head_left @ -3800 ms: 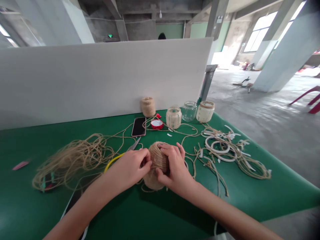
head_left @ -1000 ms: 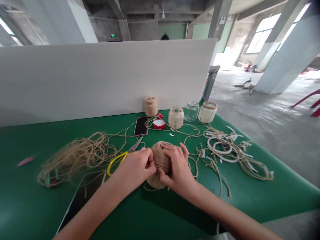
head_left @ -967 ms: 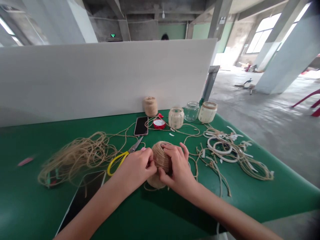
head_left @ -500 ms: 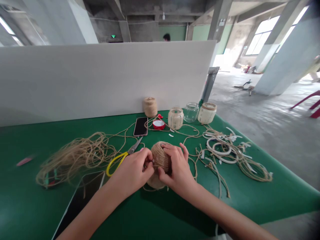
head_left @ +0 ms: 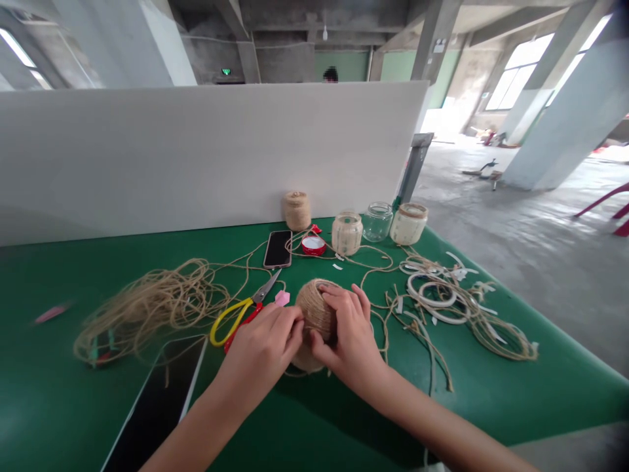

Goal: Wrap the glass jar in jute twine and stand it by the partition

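Jute-wrapped jar (head_left: 318, 313) held at its side by my right grip (head_left: 350, 328), best kept steady while my left grip (head_left: 278, 335) pinches close, pressing each twine turn snug.

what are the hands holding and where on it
A twine-wrapped object: the right fingers hold its upper right side, and the left fingers touch its left side.
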`<action>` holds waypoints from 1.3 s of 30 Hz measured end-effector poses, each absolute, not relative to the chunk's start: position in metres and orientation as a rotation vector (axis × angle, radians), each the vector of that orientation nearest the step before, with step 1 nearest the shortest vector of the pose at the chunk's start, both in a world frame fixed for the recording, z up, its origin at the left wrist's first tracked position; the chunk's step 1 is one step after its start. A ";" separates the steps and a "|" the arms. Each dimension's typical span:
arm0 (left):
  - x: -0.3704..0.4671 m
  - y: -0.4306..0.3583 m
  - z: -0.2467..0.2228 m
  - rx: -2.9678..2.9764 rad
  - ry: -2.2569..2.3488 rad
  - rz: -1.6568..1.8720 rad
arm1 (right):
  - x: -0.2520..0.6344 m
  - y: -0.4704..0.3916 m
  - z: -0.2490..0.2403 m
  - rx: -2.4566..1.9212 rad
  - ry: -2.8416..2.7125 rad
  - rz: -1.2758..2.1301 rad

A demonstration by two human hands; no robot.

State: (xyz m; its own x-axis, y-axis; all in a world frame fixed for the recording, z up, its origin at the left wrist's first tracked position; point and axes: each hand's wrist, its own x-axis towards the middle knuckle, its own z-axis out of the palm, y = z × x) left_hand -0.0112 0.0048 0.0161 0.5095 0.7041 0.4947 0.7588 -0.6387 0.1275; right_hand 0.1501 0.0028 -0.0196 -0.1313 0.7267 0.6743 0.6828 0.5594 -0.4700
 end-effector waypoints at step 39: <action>-0.009 0.014 0.014 -2.716 -1.399 -0.864 | 0.153 0.003 -0.018 -1.116 -1.884 0.048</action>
